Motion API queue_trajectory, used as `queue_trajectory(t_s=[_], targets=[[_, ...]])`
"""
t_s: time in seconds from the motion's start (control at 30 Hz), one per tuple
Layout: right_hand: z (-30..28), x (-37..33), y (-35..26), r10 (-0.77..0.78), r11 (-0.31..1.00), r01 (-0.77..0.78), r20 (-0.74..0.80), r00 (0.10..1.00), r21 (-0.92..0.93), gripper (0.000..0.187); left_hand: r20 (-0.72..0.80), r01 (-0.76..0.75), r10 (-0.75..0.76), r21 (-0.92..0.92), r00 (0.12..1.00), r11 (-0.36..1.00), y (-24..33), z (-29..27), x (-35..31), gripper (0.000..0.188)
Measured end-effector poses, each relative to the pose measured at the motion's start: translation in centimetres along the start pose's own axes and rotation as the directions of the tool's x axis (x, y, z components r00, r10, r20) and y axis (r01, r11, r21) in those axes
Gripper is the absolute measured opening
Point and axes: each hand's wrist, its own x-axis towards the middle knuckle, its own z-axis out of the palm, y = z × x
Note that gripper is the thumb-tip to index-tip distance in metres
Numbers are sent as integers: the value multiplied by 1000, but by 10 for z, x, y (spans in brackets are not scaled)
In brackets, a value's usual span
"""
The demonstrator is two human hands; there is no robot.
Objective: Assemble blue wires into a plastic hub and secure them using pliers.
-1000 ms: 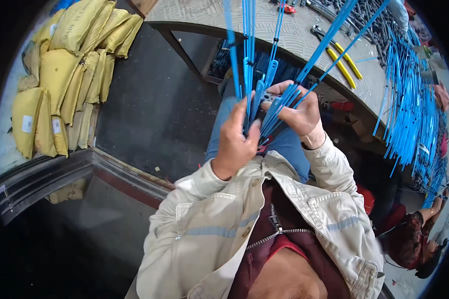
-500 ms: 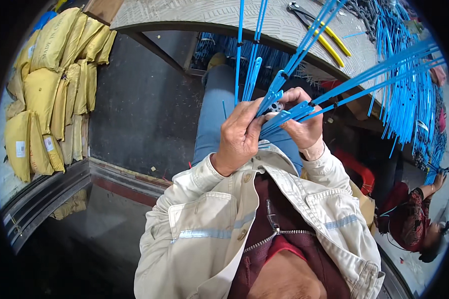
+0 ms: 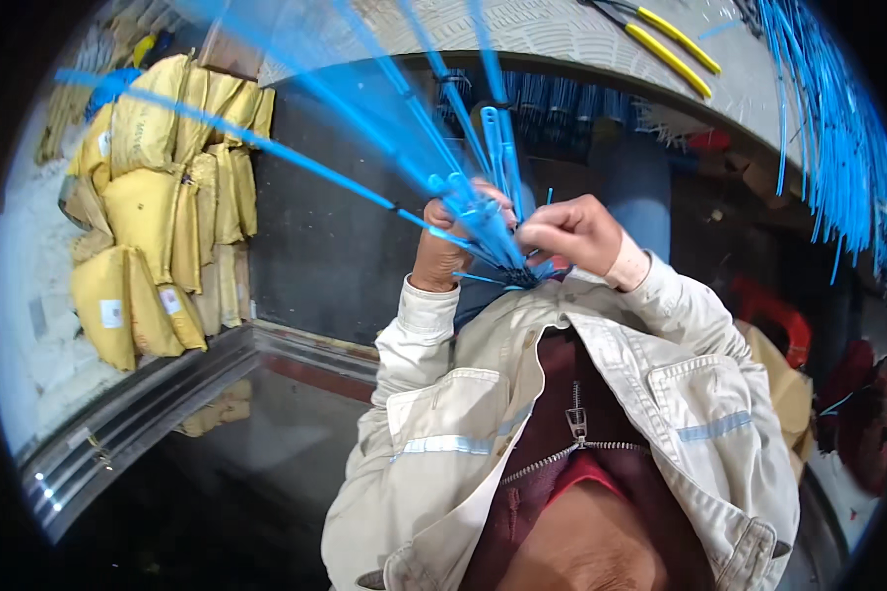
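Note:
A fan of long blue ribs [image 3: 266, 138] with small black joints, like those of an umbrella frame, spreads up and to the left from my hands. My left hand [image 3: 441, 246] is closed around the ribs near their lower ends, where they gather into a dark cluster [image 3: 515, 276] above my lap. Partly hidden behind the ribs are its fingers. Close by on the right, my right hand [image 3: 583, 236] has thumb and fingers pinched together beside the bundle. Whatever lies between those fingertips is too small to make out. Several ribs are blurred by motion.
Ahead is a grey patterned worktable [image 3: 571, 39] bearing yellow-handled pliers [image 3: 672, 49] and a large heap of blue ribs [image 3: 837, 128] that hangs over its edge. Stacked yellow sacks [image 3: 148, 207] stand at the left. At the right edge, part of another person [image 3: 867, 414] shows.
The ribs have swung left and now fan out over the sacks. My right hand has drawn away from my left; the round, holed part between them no longer shows. The view has shifted.

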Motion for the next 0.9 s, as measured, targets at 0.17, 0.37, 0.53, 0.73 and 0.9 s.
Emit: queue_trajectory(t_s=[0.17,0.37,0.53,0.73,0.9], targets=[[30,2,10,-479,772,420,-2,878,-478,15,93,-223,227,-52,970,974,-10,-19,-12,29],[37,-3,25,-616,671,447,-109,780,-592,15,40,-241,237,180,971,954,-6,-3,-25,30],[34,-5,26,-606,706,435,-159,780,-559,17,23,-209,210,258,977,943,-2,7,-27,29],[21,-2,34,-545,792,427,-191,816,-436,18,29,-208,209,310,977,928,-5,13,-22,27],[13,-4,34,-530,821,428,-224,818,-378,15,51,-241,243,425,969,872,-8,19,-14,28]])
